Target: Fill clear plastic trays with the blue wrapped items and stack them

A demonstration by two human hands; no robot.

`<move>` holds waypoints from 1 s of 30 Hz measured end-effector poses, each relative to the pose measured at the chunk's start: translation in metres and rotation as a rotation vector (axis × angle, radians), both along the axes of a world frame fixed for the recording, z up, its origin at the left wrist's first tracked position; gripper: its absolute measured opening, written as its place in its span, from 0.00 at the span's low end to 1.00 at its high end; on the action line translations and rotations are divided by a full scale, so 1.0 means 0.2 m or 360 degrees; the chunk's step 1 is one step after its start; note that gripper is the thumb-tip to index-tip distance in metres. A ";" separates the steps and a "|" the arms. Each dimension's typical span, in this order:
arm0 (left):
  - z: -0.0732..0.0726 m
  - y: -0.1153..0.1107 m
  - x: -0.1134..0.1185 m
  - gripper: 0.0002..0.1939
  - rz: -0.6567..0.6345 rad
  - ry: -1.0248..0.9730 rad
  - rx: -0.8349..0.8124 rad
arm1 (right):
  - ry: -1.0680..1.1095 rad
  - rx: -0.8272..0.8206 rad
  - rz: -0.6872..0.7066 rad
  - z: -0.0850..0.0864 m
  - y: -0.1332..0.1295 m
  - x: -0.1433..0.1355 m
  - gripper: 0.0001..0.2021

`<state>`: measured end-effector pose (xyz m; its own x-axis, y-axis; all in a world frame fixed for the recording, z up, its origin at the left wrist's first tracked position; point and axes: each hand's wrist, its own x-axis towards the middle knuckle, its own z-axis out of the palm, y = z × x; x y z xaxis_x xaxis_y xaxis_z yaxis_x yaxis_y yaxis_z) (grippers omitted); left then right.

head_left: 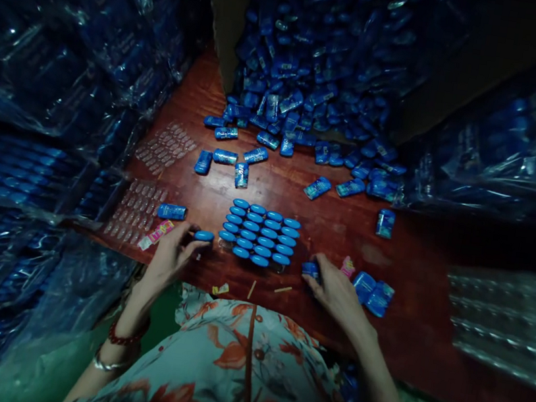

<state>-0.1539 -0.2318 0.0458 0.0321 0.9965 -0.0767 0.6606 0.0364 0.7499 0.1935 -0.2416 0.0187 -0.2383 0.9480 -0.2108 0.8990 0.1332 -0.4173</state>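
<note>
In front of me, blue oval-ended containers stand packed in rows in a clear tray (259, 234), with gaps at its lower corners. My left hand (174, 248), left of the tray, is closed with thumb and fingers on one blue container (204, 236), its smooth oval end showing. To the right of the tray, my right hand (333, 287) is curled round another blue container (311, 269) low over the table, its fingers partly hiding it. A labelled blue container (171, 211) lies just beyond my left hand. More blue containers (373, 294) rest beside my right wrist.
A large heap of blue containers (307, 100) spills from a cardboard box (227, 29) onto the wooden table (280, 183). Clear empty trays lie left (134, 212) and a stack of clear trays (504, 324) right. Plastic-wrapped packs (42, 63) pile up at the left.
</note>
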 end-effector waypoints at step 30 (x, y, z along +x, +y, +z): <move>-0.11 -0.18 -0.05 0.16 -0.0178 0.0146 0.0172 | 0.0688 0.0074 -0.0284 0.07 -0.16 -0.10 0.14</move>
